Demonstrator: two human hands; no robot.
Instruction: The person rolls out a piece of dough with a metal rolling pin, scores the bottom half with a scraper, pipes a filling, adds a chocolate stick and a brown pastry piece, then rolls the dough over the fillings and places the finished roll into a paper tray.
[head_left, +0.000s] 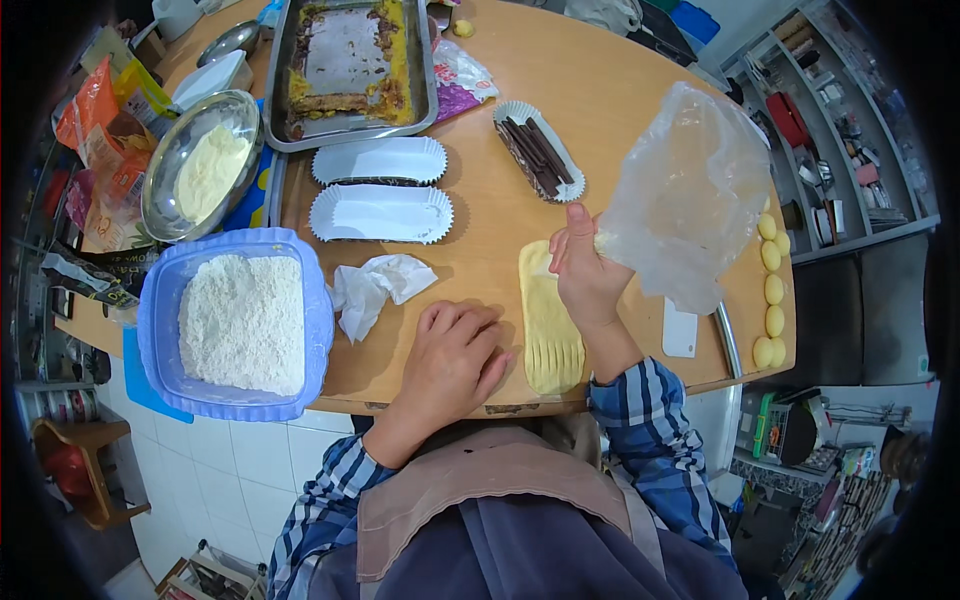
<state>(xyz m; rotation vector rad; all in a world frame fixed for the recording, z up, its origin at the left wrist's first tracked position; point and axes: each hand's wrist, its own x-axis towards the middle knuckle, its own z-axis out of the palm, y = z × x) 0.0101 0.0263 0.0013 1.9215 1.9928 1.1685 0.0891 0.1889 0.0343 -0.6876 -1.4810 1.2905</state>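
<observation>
My right hand [590, 270] is raised over the table with its fingers wrapped round the gathered end of a translucent plastic bag [690, 190]. The bag spreads out to the right, and a little pale yellow shows at the grip. Below and left of that hand lies a flat strip of yellow dough [550, 340], with parallel slits cut in its near end. My left hand [455, 355] rests on the table left of the dough, fingers loosely bent and holding nothing. Beyond it is a crumpled white tissue [375, 287]. Dark chocolate sticks [535, 155] fill a paper tray farther back.
At left stand a blue tub of flour [318, 330] and a metal bowl of pale powder [160, 200]. Two paper trays [380, 210] lie near a used baking pan [350, 135]. A white scraper [680, 330], a metal rod [727, 340] and several dough balls [774, 290] line the right.
</observation>
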